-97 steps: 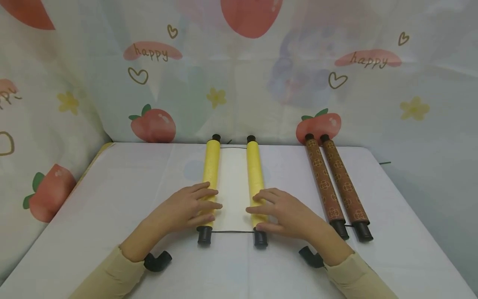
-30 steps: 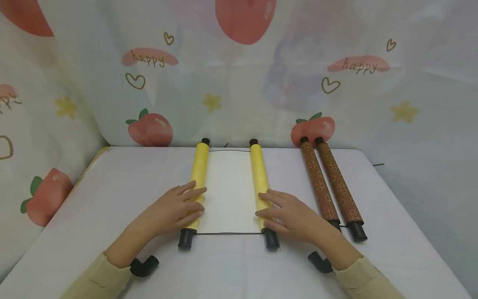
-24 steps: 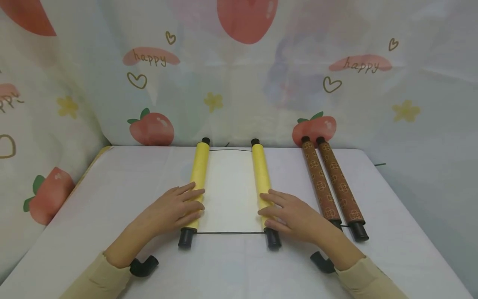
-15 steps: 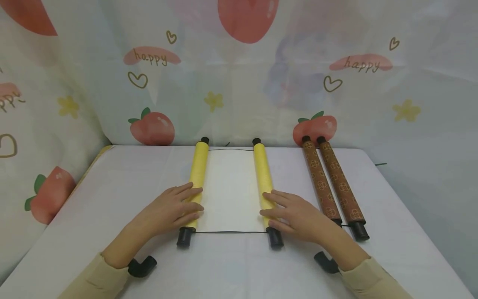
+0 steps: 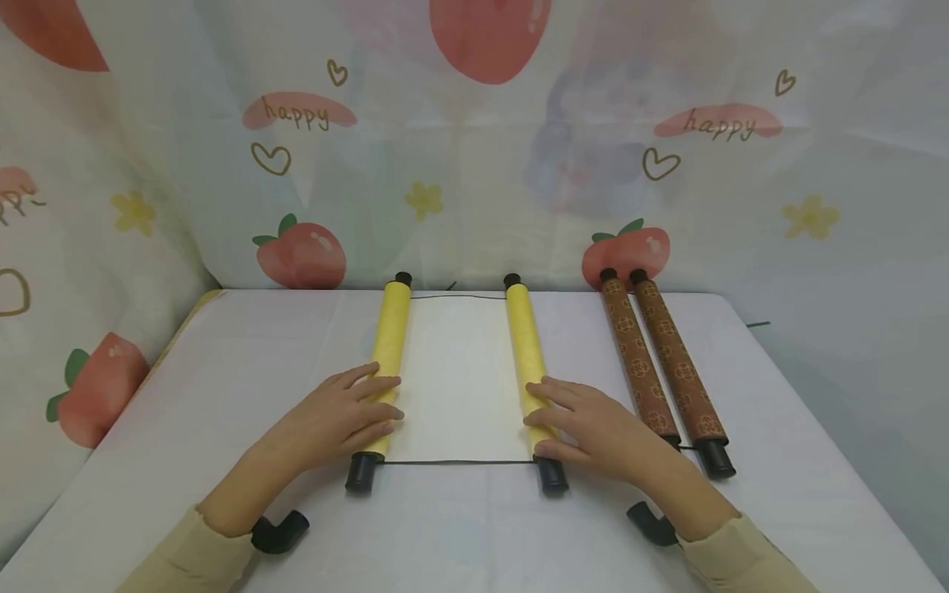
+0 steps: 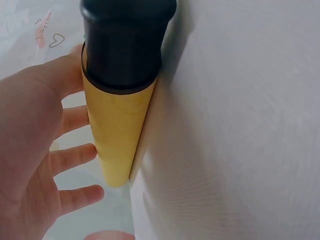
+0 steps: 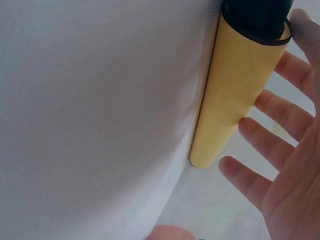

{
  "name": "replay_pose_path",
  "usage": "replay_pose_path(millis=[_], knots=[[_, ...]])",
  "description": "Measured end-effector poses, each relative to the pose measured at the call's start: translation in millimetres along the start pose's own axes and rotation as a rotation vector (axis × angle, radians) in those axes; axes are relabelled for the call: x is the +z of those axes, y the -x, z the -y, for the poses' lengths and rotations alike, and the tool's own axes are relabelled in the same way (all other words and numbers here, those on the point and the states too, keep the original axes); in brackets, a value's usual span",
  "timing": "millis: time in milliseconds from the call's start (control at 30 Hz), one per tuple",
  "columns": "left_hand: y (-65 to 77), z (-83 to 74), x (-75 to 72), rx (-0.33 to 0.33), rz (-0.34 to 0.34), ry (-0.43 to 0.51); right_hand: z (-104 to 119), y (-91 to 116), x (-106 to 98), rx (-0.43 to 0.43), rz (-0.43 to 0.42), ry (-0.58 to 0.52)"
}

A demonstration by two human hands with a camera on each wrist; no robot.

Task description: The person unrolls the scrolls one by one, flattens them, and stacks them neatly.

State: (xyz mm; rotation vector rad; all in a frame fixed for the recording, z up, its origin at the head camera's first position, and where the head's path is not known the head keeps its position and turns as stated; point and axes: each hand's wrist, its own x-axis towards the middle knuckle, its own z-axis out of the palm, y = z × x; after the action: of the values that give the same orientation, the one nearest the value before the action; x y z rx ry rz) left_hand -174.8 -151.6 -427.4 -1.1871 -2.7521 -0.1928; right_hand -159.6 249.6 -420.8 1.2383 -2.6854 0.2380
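Observation:
A yellow scroll lies partly unrolled on the white table, its blank white sheet (image 5: 467, 379) showing between two yellow rolls with black end knobs. My left hand (image 5: 337, 416) rests with spread fingers on the left roll (image 5: 391, 329); in the left wrist view, the fingertips touch the yellow roll (image 6: 117, 125) below its black knob (image 6: 125, 45). On the right roll (image 5: 525, 329) lies my right hand (image 5: 593, 428), fingers likewise spread and nearly straight. The right wrist view shows those fingertips along the side of the yellow roll (image 7: 235, 90).
A brown patterned scroll (image 5: 678, 362), rolled from both ends, lies to the right, beside my right forearm. Black curved pieces (image 5: 280, 532) show at both wrists. Behind the table (image 5: 460, 535) hangs a printed cloth (image 5: 474, 165) with peaches and lettering.
Both hands have moved apart, the left roll going left and the right roll going right. More of the white sheet shows between them. The brown scroll stays where it was.

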Motion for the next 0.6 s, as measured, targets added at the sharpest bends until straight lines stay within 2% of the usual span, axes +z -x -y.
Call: replay_pose_path(millis=[167, 433, 600], knots=[[1.4, -0.2, -0.4, 0.009, -0.057, 0.014, -0.5, 2.6, 0.7, -0.004, -0.018, 0.003], [1.9, 0.1, -2.5, -0.002, -0.028, 0.009, -0.3, 7.0, -2.0, -0.02, -0.018, 0.043], [2.8, 1.5, -3.0, -0.011, -0.03, 0.016, -0.7, 7.6, -3.6, 0.014, 0.019, 0.034]])
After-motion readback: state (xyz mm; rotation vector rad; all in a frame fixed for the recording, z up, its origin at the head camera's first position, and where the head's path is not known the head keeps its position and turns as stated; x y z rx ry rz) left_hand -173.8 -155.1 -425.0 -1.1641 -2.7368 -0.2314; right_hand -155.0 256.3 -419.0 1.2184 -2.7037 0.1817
